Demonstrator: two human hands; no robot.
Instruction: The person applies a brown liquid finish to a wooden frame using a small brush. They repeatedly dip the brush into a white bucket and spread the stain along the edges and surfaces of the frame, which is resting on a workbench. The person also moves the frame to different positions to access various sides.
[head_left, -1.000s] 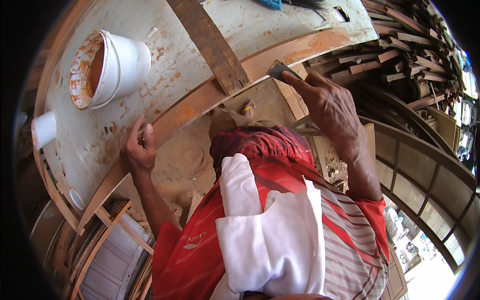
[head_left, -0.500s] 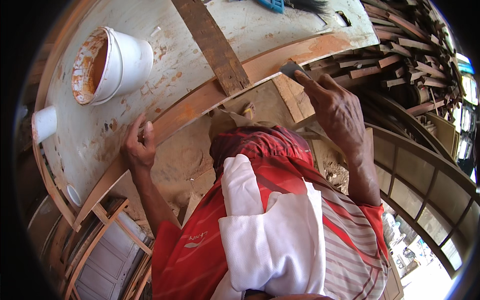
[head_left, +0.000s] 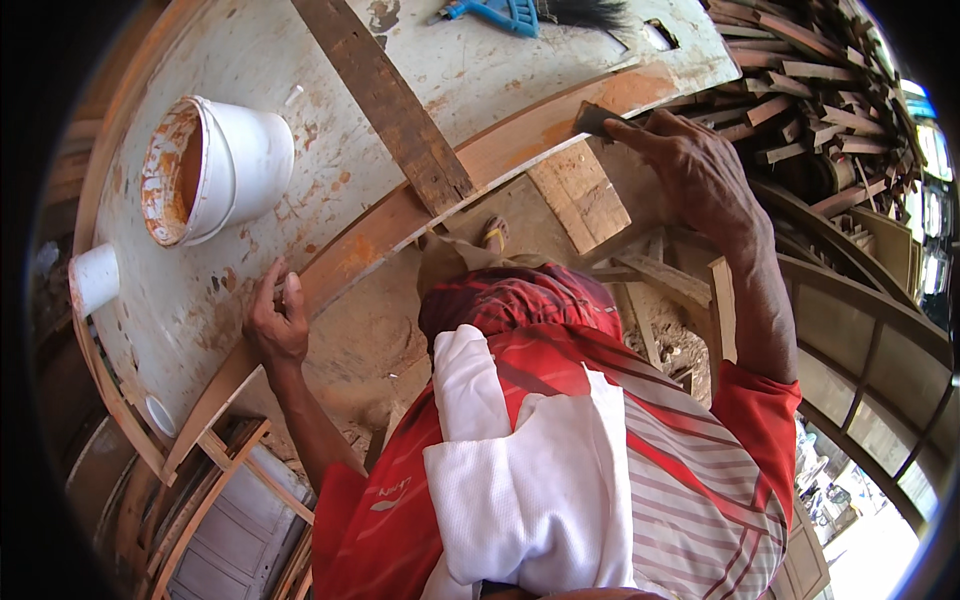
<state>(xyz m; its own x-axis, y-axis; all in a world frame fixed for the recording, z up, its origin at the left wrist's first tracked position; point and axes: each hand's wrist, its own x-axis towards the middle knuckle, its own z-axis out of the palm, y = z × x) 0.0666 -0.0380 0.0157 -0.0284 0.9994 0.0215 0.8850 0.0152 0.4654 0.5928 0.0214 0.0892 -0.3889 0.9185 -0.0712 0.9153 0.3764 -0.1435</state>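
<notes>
A curved wooden rail (head_left: 381,238) with patches of orange filler runs along the near edge of the white, stained worktop (head_left: 330,125). My right hand (head_left: 695,165) pinches a dark, flat scraper (head_left: 592,119) against the rail's right part, beside a wide orange smear. Farther left, my left hand (head_left: 277,318) is closed over the same rail, thumb and fingers at its edge. A brown plank (head_left: 385,105) crosses the worktop, its near end lying over the rail.
On the worktop's left lies a white bucket (head_left: 250,165) smeared inside with orange, near a small white cup (head_left: 96,280). A blue-handled brush (head_left: 505,14) lies at the far edge. Offcuts (head_left: 820,110) pile up at right; wooden frames (head_left: 235,490) stand lower left.
My right hand has moved the scraper rightward along the rail, its blade now over the filler. My left hand keeps its place on the rail. The whole view has shifted slightly.
</notes>
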